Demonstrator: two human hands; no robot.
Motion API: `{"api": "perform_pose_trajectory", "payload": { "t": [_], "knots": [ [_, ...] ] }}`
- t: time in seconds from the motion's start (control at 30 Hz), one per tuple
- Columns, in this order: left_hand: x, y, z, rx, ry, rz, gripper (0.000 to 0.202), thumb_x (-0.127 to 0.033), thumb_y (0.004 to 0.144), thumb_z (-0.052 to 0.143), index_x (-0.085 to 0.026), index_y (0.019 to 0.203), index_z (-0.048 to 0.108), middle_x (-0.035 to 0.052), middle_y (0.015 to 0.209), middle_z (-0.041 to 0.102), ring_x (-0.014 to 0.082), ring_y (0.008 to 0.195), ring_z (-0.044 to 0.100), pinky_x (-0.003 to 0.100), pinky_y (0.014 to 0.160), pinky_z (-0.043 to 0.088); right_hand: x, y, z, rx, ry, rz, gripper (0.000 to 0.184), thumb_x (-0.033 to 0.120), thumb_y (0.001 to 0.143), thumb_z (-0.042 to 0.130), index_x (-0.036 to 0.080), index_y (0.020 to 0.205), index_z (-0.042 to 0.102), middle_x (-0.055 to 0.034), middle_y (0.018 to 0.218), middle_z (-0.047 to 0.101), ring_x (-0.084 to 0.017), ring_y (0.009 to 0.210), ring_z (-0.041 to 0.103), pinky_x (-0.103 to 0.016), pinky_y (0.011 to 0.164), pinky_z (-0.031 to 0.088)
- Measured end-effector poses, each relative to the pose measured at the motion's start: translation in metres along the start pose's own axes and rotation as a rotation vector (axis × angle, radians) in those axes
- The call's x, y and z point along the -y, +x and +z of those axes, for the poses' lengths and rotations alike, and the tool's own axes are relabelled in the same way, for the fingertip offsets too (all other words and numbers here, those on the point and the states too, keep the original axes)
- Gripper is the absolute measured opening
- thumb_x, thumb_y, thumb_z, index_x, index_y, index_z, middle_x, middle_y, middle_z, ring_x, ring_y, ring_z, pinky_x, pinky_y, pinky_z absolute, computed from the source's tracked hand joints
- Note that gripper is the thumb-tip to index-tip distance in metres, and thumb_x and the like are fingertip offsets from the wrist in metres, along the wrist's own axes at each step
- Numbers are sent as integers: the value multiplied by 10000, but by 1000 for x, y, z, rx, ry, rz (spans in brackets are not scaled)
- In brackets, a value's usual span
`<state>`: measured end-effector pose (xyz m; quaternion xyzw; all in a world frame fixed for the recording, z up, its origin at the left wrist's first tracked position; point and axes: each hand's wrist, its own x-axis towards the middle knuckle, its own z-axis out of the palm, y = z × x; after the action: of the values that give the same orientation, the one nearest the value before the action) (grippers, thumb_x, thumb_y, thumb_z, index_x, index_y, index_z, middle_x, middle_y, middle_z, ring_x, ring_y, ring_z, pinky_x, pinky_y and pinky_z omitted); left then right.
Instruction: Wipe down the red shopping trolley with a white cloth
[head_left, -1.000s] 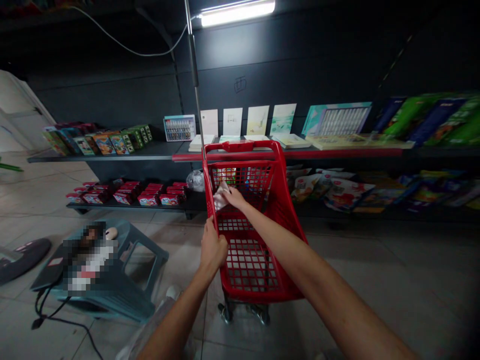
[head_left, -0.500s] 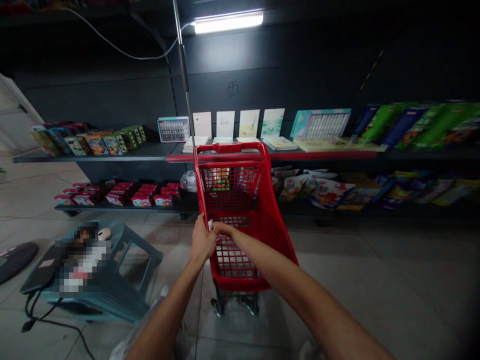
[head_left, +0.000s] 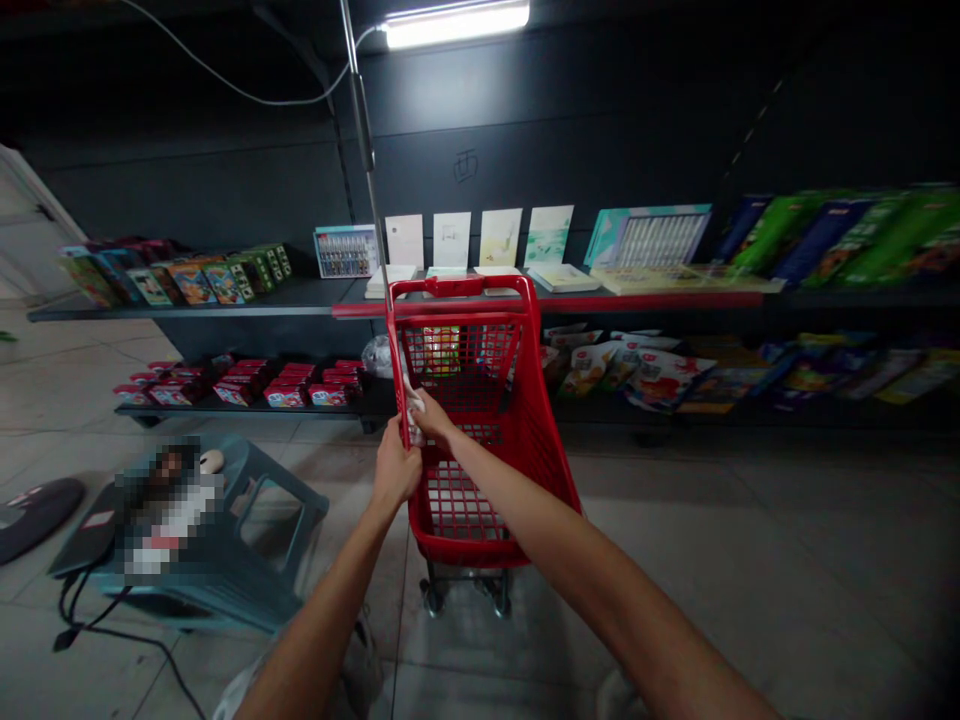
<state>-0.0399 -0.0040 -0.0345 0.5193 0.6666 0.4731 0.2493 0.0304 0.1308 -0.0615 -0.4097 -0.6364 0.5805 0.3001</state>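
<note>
A red plastic shopping cart stands on the tiled floor in front of me. My left hand is closed around the cart's left rim. Just above it, my right hand presses a white cloth against the same left rim, fingers closed on the cloth. Colourful packages show through the cart's mesh at its far end.
Dark shelves behind the cart carry boxed toys, cards, books and snack bags. A metal pole rises by the cart's far left corner. A teal plastic stool with a cable sits on the floor at left.
My right hand with the cloth slid back along the left rim toward my left hand, then forward a little again. The cart sits slightly further left in view.
</note>
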Motion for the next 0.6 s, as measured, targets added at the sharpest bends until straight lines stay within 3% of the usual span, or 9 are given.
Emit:
{"api": "perform_pose_trajectory", "payload": {
  "t": [0.1, 0.27, 0.33, 0.47, 0.6],
  "knots": [
    [0, 0, 0, 2, 9, 0, 579, -132, 821, 546, -152, 1398, 514, 138, 1315, 674, 248, 1181, 644, 427, 1088, 464, -13, -18, 1, 58, 29, 77, 263, 315, 955, 664, 137, 1148, 645, -28, 1012, 685, -183, 873, 664, -280, 752, 573],
    [2, 1, -1, 5, 36, 3, 561, -121, 825, 541, -158, 1385, 523, 125, 1314, 677, 238, 1180, 646, 403, 1089, 461, -20, -27, 6, 88, 75, 136, 387, 405, 987, 640, 162, 1288, 616, -90, 1258, 641, -217, 1061, 661, -417, 895, 591],
    [3, 2, 0, 1, 44, 14, 577, -109, 825, 531, -157, 1400, 517, 124, 1333, 669, 238, 1198, 638, 402, 1098, 454, -18, -24, 9, 84, 89, 159, 366, 419, 991, 630, 154, 1244, 630, -77, 1184, 664, -191, 986, 674, -382, 845, 598],
    [4, 2, 3, -10, 31, -8, 587, -111, 835, 532, -162, 1420, 508, 118, 1334, 674, 236, 1185, 649, 401, 1091, 466, -5, -9, 9, 32, 113, 160, 334, 467, 967, 644, 138, 1027, 641, -33, 809, 673, -133, 672, 624, -258, 611, 530],
    [2, 0, 5, -43, 48, 0, 558, -133, 875, 523, -168, 1432, 506, 111, 1372, 659, 226, 1257, 620, 392, 1140, 428, 9, 4, 1, -208, 140, -16, 205, 314, 954, 611, 205, 1124, 576, 4, 786, 655, -128, 666, 606, -222, 596, 486]
  ]
}}
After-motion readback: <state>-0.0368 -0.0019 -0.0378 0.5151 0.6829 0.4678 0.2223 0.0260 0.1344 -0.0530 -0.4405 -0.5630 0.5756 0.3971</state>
